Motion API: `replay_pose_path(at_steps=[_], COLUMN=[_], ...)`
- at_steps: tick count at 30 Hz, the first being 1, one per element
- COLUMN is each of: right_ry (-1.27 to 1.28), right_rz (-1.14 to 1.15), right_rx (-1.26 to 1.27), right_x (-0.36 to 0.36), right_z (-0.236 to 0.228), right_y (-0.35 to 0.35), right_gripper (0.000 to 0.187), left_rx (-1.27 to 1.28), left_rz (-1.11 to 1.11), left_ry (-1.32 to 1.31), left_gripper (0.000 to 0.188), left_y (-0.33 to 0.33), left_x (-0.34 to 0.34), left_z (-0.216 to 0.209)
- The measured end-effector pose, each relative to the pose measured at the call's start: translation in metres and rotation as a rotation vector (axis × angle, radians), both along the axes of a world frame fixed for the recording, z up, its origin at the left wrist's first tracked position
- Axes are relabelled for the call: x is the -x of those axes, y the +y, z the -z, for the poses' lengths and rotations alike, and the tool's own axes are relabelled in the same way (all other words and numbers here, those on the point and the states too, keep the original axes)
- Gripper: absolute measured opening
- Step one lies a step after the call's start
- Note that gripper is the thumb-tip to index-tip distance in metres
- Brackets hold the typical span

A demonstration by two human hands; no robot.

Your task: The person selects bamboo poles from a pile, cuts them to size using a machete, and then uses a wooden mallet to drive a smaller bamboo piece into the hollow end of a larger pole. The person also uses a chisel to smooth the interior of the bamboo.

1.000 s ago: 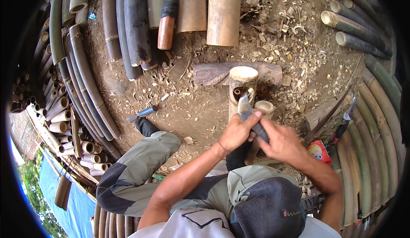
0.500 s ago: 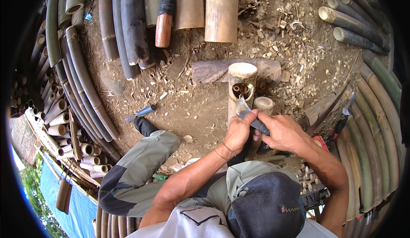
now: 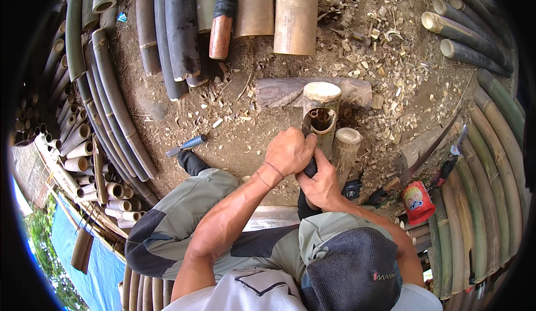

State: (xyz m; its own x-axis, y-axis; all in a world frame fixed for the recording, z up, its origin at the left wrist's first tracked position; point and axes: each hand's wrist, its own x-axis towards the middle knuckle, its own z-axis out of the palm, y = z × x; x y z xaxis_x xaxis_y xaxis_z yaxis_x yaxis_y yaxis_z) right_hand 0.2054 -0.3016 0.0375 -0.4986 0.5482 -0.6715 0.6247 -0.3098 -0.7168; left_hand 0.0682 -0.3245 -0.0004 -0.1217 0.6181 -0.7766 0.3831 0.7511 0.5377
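Observation:
A bamboo tube with a pale cut end leans in front of me, and an oval hole in its side shows curled shavings within. Against the left edge of that hole is a carving knife, its narrow blade mostly hidden by my fingers. My right hand is closed round the dark wrapped handle. Just above it, my left hand is closed over the front of the knife, knuckles upward. A shorter bamboo piece stands beside the tube on the right.
Behind the tube lies a wooden log amid shavings. A large blade with a wooden handle rests on bamboo at the back, and a small dark-handled tool lies left. To the right are a red packet, a long blade and bamboo poles.
Both hands have shifted left with the knife, which is now steeper and at the hole's left edge. My left hand has turned knuckles up. More of the red packet shows.

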Motion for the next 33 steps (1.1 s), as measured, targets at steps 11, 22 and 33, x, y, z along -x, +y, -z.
replay_pose_path(at_steps=[11,22,33], right_ry=[-0.301,-0.293,-0.134], right_rz=[-0.629,-1.504,-1.485], right_rx=[-0.229,-0.331,-0.411], right_x=[-0.012,0.093,0.027], right_z=[-0.044,-0.068,-0.044], right_y=[0.132,0.175,0.183], right_gripper=[0.032,0.014,0.021], left_rx=[-0.119,-0.170,0.008], left_rz=[-0.600,-1.581,-0.886], left_ry=[-0.517,-1.420,-0.519], left_gripper=[0.037,0.026,0.047], left_y=[0.059,0.030,-0.038], left_x=[-0.040,-0.043,0.028], left_z=[-0.027,-0.021,-0.028])
